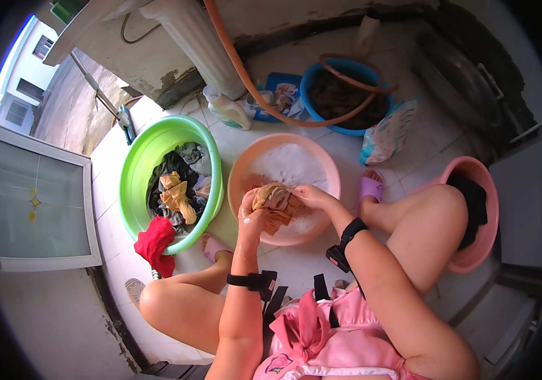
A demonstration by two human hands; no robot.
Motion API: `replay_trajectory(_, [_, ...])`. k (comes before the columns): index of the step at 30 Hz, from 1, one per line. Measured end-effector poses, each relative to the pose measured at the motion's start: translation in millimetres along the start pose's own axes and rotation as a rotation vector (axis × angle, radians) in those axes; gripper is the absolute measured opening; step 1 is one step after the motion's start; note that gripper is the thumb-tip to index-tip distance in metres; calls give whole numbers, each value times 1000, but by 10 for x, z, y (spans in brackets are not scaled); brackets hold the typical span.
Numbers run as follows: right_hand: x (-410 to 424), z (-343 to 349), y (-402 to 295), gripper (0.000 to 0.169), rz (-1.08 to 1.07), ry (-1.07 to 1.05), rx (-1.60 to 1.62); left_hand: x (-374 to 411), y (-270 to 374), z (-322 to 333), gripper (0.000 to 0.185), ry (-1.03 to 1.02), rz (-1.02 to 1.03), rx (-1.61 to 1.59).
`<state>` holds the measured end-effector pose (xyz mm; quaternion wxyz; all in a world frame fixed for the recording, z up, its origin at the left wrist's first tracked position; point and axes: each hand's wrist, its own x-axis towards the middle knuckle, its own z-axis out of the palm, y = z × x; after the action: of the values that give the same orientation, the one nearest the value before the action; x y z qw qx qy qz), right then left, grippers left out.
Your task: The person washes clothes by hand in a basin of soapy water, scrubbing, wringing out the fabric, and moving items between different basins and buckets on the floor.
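Both of my hands grip a bunched tan cloth (278, 202) above a pink plastic basin (321, 230) of sudsy water (294, 161). My left hand (251, 211) is closed around the cloth's left side, with a dab of foam on the skin near the wrist. At the cloth's upper right edge, my right hand (313, 195) pinches the fabric. A bit of red fabric (253, 188) shows beside the left fingers; what it belongs to is hidden. Left of the basin stands a green tub (131, 190) with dark clothes (162, 175) and tan knotted fabric (176, 194).
A red cloth (154, 242) hangs over the green tub's rim. Behind stand a detergent bottle (227, 109), a blue basin (306, 90) and a plastic bag (387, 133). An orange hose (237, 61) arches across. Another pink basin (487, 213) holds black fabric at right. A glazed door (38, 199) stands left.
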<state>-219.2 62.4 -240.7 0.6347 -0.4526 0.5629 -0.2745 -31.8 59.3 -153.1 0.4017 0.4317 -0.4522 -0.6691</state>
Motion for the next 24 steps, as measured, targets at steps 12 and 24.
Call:
replay_trajectory(12, [-457, 461, -1312, 22, -498, 308, 266, 79, -35, -36, 54, 30, -515, -685])
replay_trajectory(24, [-467, 1220, -864, 30, -1002, 414, -414, 134, -553, 201, 10, 189, -403, -1055])
